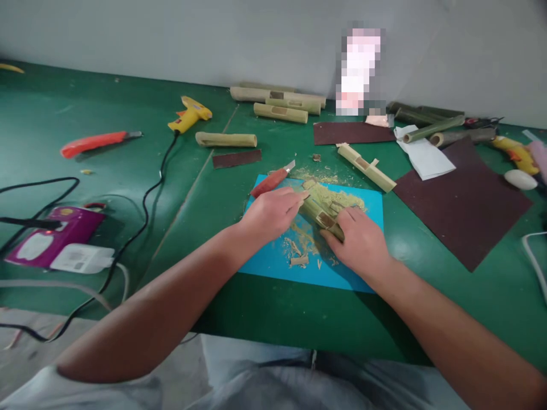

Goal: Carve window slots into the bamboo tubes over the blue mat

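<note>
A short green bamboo tube [321,209] lies across a blue cutting mat [273,256] strewn with pale shavings. My left hand [270,213] rests on the tube's far end, fingers curled over it. My right hand [361,244] closes on the tube's near end and presses it to the mat. A carving knife with a red handle [272,181] lies on the mat's far left corner, just beyond my left hand and touched by neither hand.
Several cut bamboo pieces [280,103] lie along the back wall and one [366,167] right of the mat. Brown sandpaper sheets [464,208], a yellow glue gun [188,114] with its black cord, an orange utility knife [96,142] and a purple box [53,236] sit on the green table.
</note>
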Motion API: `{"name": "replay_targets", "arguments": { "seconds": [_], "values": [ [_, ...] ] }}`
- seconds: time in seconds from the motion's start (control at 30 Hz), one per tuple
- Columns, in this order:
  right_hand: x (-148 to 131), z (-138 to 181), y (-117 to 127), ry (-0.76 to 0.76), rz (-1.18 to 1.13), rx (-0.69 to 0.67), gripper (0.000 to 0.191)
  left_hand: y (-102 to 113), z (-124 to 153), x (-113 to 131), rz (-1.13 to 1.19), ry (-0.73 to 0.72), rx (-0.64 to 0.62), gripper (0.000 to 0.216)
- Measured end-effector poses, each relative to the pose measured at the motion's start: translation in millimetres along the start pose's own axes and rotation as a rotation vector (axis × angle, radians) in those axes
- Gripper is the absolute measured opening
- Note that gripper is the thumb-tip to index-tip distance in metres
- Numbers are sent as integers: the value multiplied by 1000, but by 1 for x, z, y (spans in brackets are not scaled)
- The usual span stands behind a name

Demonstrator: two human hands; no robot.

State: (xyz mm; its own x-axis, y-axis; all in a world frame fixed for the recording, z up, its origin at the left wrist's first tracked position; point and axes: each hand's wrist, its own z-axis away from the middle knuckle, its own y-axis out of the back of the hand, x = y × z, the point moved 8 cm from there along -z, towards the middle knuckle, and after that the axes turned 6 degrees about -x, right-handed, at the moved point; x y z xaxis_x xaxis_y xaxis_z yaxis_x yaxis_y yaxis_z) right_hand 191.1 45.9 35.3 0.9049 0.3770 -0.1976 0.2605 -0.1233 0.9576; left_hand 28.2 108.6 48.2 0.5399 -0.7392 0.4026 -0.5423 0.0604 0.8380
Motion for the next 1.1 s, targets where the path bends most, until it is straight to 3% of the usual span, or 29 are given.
{"name": "replay_targets", "arguments": {
  "seconds": [0.63, 1.1],
  "values": [
    [1, 2, 0, -2, 0, 13, 22, -4, 4, 2, 33, -17, 35, 31],
    [1, 0, -2, -42, -34, -33, 21, -2, 5, -3, -8, 65, -4, 32]
  ]
}}
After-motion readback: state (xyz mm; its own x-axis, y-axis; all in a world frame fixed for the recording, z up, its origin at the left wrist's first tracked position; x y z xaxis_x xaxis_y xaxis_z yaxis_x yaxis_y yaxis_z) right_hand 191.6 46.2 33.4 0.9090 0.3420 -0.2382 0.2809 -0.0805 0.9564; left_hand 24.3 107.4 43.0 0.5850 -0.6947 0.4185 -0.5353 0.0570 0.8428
